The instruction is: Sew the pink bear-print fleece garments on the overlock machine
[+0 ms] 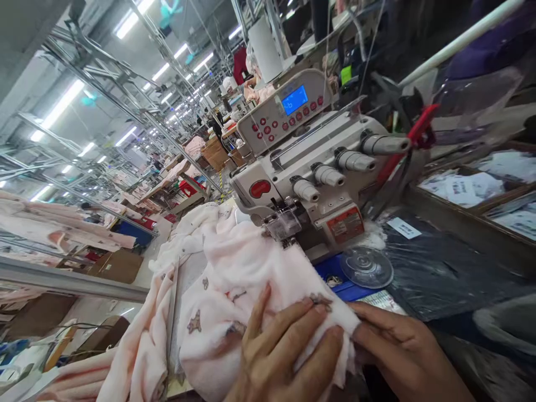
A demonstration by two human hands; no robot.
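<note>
Pale pink plush fabric (251,262) with small brown printed figures lies bunched in front of a white overlock sewing machine (301,162). Its right edge runs up under the presser foot (288,241). My left hand (288,352) lies on top of the fabric with its fingers spread. At the fabric's near right corner, my right hand (402,346) pinches the edge between thumb and fingers. The layers under the left palm are hidden.
Right of the machine are a clear round dish (367,267), a white label (404,228) and compartments of labels (460,188). More pink fabric (138,346) hangs off the left edge. A metal rail (75,282) crosses at left.
</note>
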